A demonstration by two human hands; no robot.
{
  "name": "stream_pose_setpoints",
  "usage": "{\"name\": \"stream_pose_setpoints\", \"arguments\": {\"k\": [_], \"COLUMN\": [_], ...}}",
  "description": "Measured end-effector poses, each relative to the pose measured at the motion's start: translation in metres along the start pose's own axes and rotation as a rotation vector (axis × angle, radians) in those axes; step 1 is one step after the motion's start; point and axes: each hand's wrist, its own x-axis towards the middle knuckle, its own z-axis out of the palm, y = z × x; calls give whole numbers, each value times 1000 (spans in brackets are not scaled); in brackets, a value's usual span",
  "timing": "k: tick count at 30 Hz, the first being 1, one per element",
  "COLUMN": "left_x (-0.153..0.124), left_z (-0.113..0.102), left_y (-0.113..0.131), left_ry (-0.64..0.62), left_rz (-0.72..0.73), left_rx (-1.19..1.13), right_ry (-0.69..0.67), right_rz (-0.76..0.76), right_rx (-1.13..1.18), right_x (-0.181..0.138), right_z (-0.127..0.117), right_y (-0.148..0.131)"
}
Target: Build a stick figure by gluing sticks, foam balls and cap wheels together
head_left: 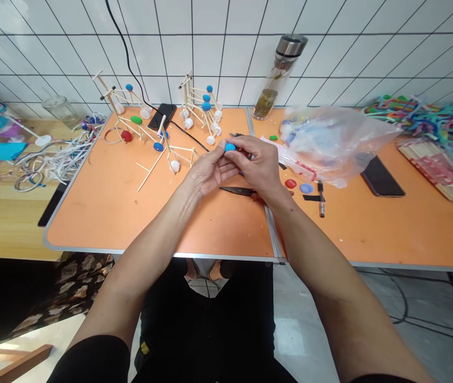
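Head view, hands at the table's middle. The left hand (210,171) is turned palm up with its fingers curled. The right hand (260,166) is laid over it, back upward. A blue cap (229,146) is pinched between the fingertips of both hands and is held just above the orange table (107,213), near the seam between its two tops. A dark blade (236,190) is seen protruding leftward from under the right hand; whether it is gripped cannot be told.

Just right of the right hand, a red cap (290,183) and a pale blue cap (306,188) are laid on the table, with a marker (321,199) beside them. Farther right, a plastic bag (330,138) and a phone (382,178) are shown. A bottle (278,80) is stood upright at the far edge, against the tiled wall. Stick models (200,109) fitted with caps are grouped far left of the hands. Coloured straws (429,122) are heaped at the far right.
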Motion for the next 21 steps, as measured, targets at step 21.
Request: {"name": "stream_pose_setpoints", "arguments": {"k": [21], "left_x": [-6], "left_z": [8], "left_y": [-4], "left_ry": [-34], "left_rz": [-60], "left_rx": [-152], "right_ry": [5], "right_rz": [-22], "right_rx": [72], "right_x": [-1], "right_z": [-2], "right_y": [6]}}
